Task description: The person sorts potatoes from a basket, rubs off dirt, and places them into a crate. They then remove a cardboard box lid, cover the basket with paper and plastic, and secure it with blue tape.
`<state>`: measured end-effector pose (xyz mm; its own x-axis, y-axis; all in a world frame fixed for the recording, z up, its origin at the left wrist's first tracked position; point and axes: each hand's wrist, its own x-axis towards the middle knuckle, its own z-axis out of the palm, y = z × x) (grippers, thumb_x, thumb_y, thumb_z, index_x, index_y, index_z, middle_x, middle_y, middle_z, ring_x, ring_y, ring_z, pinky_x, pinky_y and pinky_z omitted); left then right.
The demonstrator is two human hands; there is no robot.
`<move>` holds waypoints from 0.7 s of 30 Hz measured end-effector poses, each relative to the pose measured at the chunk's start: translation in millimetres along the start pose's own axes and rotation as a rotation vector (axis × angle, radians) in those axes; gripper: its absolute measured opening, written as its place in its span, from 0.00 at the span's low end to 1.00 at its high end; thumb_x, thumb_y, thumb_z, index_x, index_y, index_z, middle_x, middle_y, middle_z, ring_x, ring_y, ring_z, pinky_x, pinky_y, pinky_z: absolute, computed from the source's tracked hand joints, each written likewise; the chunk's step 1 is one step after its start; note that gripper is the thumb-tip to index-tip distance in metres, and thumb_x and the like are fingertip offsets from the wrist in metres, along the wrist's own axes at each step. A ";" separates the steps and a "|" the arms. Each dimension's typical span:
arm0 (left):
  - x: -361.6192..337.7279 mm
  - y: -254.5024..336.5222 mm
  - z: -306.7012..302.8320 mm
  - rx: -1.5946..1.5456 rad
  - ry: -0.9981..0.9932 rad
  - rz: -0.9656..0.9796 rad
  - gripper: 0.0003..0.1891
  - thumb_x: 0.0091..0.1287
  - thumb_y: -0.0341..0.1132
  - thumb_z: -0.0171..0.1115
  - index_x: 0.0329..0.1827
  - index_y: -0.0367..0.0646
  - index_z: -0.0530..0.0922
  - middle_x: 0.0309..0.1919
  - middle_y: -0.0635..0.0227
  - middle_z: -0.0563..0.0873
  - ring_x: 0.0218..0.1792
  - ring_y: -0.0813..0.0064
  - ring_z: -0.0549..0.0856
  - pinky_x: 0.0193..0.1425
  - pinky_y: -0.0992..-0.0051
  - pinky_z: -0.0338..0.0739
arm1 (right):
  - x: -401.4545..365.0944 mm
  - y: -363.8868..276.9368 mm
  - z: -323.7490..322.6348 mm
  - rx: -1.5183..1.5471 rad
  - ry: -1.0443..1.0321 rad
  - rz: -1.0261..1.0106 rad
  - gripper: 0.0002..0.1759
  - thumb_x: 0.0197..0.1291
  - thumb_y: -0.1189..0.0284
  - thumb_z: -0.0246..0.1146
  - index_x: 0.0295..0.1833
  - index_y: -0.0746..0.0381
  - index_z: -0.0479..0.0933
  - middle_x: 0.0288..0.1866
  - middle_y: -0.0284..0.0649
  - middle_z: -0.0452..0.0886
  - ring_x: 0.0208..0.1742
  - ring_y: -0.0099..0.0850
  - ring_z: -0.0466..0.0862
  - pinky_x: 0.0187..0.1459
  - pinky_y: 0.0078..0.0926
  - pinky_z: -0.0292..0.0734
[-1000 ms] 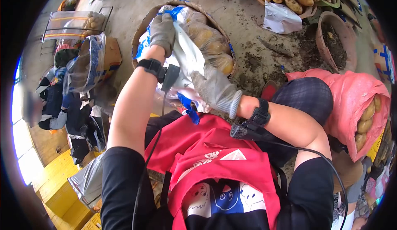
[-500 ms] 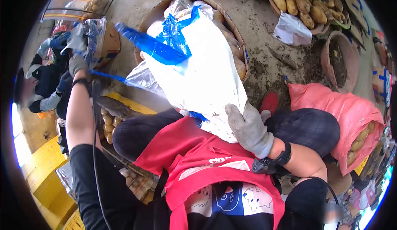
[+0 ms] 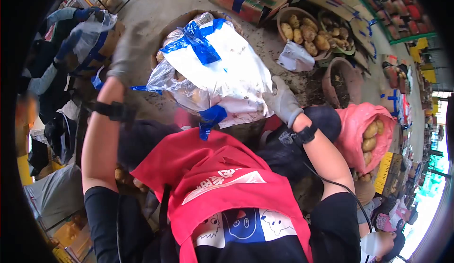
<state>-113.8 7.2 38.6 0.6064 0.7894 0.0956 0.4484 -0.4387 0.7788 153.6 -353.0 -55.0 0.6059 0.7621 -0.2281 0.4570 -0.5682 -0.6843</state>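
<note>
A white sheet (image 3: 236, 60) with strips of blue tape (image 3: 201, 45) lies over a cardboard-rimmed round container (image 3: 177, 23) of bagged potatoes. Clear plastic (image 3: 175, 86) bulges out at its near left side. My right hand (image 3: 284, 101), in a grey work glove, is closed at the sheet's right edge, thumb and fingertips on it. To the left of the container my left hand (image 3: 124, 55), also gloved, is raised and smeared by motion. A loose blue tape end (image 3: 144, 89) sticks out from the plastic near my left wrist.
Baskets of potatoes (image 3: 305, 34) stand at the back right, beside a crumpled white bag (image 3: 296, 56) and a tub of soil (image 3: 341, 81). A pink sack of potatoes (image 3: 362, 130) is by my right knee. At left a co-worker (image 3: 49, 69) handles a plastic-lined box (image 3: 94, 45).
The blue tape that stuck up at the left now lies flatter on the sheet. My left hand has swung away from the co-worker's box toward the container. The view has turned to the right.
</note>
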 end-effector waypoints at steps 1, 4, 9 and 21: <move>-18.6 32.6 21.4 -0.236 -0.115 -0.204 0.34 0.71 0.45 0.69 0.75 0.37 0.70 0.71 0.53 0.77 0.70 0.61 0.76 0.74 0.64 0.70 | 4.8 -12.6 -12.6 -0.115 0.146 -0.129 0.39 0.62 0.61 0.69 0.73 0.70 0.66 0.66 0.63 0.77 0.68 0.56 0.77 0.68 0.44 0.72; -57.5 26.5 89.2 -0.197 -0.129 -0.402 0.52 0.62 0.60 0.73 0.80 0.33 0.62 0.75 0.43 0.70 0.76 0.53 0.69 0.80 0.62 0.62 | 25.1 -68.2 -34.8 -0.217 0.354 -0.378 0.41 0.61 0.59 0.69 0.73 0.70 0.66 0.68 0.64 0.75 0.71 0.56 0.74 0.71 0.45 0.69; -94.8 2.7 149.7 -0.601 -0.054 -0.591 0.36 0.60 0.50 0.76 0.62 0.30 0.74 0.47 0.52 0.85 0.42 0.60 0.86 0.45 0.57 0.82 | 80.3 -132.7 11.3 -0.236 0.227 -0.501 0.50 0.57 0.48 0.71 0.74 0.70 0.65 0.69 0.64 0.74 0.71 0.56 0.74 0.72 0.44 0.69; -34.8 -70.9 159.0 -0.819 -0.015 -0.768 0.16 0.67 0.33 0.61 0.55 0.36 0.79 0.37 0.63 0.86 0.33 0.68 0.85 0.34 0.66 0.80 | 171.6 -224.1 142.5 0.387 0.052 -0.298 0.16 0.66 0.62 0.66 0.41 0.65 0.81 0.27 0.38 0.83 0.27 0.30 0.82 0.32 0.35 0.76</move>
<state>-62.3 -57.4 -118.6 0.3655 0.7212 -0.5885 0.1430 0.5812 0.8011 62.4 -50.7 -39.5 0.5221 0.8517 0.0449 0.3459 -0.1633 -0.9240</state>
